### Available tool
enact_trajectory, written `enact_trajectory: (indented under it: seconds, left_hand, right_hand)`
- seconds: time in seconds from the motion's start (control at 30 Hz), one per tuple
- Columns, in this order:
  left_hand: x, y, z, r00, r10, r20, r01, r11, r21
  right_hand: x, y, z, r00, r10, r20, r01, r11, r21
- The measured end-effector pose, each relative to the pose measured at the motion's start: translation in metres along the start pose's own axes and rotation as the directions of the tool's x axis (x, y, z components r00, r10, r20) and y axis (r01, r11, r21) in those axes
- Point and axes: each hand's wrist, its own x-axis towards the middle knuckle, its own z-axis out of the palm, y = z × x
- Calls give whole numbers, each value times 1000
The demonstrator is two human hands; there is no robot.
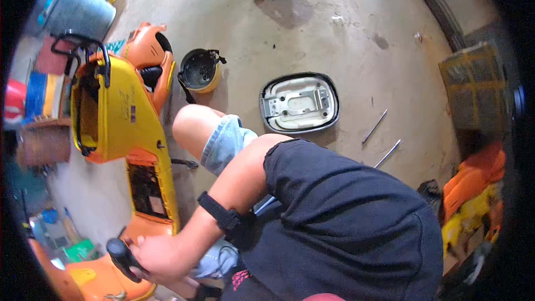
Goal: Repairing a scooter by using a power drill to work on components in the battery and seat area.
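Note:
My right hand (156, 256), on the arm with a black strap, grips a black cylindrical handle (120, 253) over the orange lower part of a yellow-and-orange scooter body (150, 187). My left hand (181, 284) is mostly hidden below and behind the right one at the bottom edge, its fingers out of sight. My bent knee (192, 125) and black-shirted body fill the middle and lower right. An open dark compartment shows in the scooter body beside my arm.
An upturned oval seat (298, 103) and two metal rods (373, 125) lie on the concrete floor. A helmet (198, 69) and orange panel (150, 50) are near the scooter. A blue barrel (81, 8) stands upper left; a taped box (468, 89) and orange parts (473, 173) line the right.

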Motion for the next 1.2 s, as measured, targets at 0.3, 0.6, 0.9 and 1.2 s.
enact_trajectory:
  seconds: [0.3,0.6,0.9,1.2]
  left_hand:
    - [-46,15,42,818,-53,573,329,860,-391]
    - [-23,11,132,755,-165,634,365,910,-197]
    - [-69,-5,224,560,14,828,193,970,-147]
    - [12,-38,63,533,-275,800,731,626,-272]
  right_hand:
    - [-19,90,-98,991,-71,115,43,973,226]
    - [-10,102,-110,988,110,108,-103,-54,993]
    - [-190,61,-232,876,418,-242,-237,809,537]
    - [-380,312,-340,211,724,-657,-674,595,439]
